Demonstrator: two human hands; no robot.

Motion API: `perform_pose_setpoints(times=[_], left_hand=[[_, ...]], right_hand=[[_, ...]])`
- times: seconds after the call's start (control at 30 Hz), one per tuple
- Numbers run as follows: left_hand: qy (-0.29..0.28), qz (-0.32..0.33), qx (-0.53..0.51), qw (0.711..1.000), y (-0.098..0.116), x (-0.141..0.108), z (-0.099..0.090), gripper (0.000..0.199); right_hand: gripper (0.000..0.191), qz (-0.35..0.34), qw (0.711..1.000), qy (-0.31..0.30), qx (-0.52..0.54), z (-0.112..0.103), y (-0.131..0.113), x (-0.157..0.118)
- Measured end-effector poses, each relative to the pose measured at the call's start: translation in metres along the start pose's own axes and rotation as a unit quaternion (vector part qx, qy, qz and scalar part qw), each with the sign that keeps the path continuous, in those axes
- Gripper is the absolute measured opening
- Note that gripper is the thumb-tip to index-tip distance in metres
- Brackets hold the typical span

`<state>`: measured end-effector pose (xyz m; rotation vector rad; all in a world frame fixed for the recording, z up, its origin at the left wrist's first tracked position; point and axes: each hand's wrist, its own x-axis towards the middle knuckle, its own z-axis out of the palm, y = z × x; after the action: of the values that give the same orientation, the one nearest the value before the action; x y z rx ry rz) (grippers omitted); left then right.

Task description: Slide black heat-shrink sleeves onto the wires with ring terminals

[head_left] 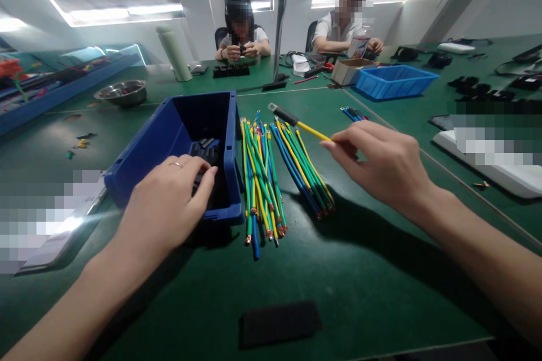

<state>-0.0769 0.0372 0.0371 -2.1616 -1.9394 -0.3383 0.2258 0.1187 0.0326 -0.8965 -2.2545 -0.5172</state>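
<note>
My right hand [376, 161] pinches a yellow cable [313, 131] between thumb and fingers. A black sleeve [284, 115] sits on the cable's far end, with a metal ring lug [271, 107] sticking out beyond it. My left hand [173, 197] reaches over the near side of a dark blue bin [144, 144], its fingers curled in among short black tube pieces [206, 149]. The fingertips are hidden, so what they grip cannot be made out. Between my hands lie two bunches of cut cables, a looser left bunch [262, 180] and a right bunch [302, 166], in blue, yellow and green.
A flat black block [279, 324] lies near the front edge. Beyond are a metal bowl [122, 93], a pale green bottle [173, 53], a light blue tray [393, 82] and a cardboard box [349, 72]. Two people sit across the table. A white device [491, 161] is at right.
</note>
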Motion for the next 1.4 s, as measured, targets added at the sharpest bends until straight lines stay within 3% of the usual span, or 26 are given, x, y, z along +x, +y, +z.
perform_pose_setpoints(times=[0.07,0.17,0.27,0.37,0.53,0.6,0.73,1.07,1.4], left_hand=[[-0.073,-0.018,-0.024,0.997,-0.001,0.002,0.001,0.044],[-0.115,-0.034,-0.051,0.992,0.0,0.003,0.001,0.046],[-0.135,-0.036,-0.092,0.986,0.0,0.002,0.002,0.044],[-0.172,-0.039,-0.126,0.976,0.0,0.002,0.002,0.043],[-0.189,-0.028,-0.139,0.972,-0.001,0.003,0.001,0.045],[-0.194,-0.018,-0.146,0.97,-0.001,0.003,0.001,0.047],[-0.202,-0.026,-0.142,0.969,-0.002,0.003,0.001,0.05],[-0.185,-0.038,-0.132,0.973,-0.002,0.002,0.004,0.053],[-0.161,-0.032,-0.142,0.976,-0.003,0.001,0.003,0.05]], right_hand=[[0.021,0.079,0.995,-0.063,-0.007,0.006,0.006,-0.002],[0.021,0.172,0.965,-0.188,-0.067,0.016,0.014,-0.006],[0.026,0.217,0.922,-0.305,-0.102,0.025,0.019,-0.01],[0.034,0.245,0.894,-0.359,-0.105,0.032,0.021,-0.012],[0.041,0.191,0.913,-0.357,0.052,0.029,0.035,-0.014],[0.043,0.157,0.904,-0.373,0.134,0.024,0.043,-0.015],[0.029,0.134,0.889,-0.392,0.196,0.02,0.05,-0.017],[0.02,0.134,0.947,-0.271,0.104,0.053,0.053,-0.024],[0.024,0.161,0.96,-0.224,0.056,0.061,0.056,-0.024]])
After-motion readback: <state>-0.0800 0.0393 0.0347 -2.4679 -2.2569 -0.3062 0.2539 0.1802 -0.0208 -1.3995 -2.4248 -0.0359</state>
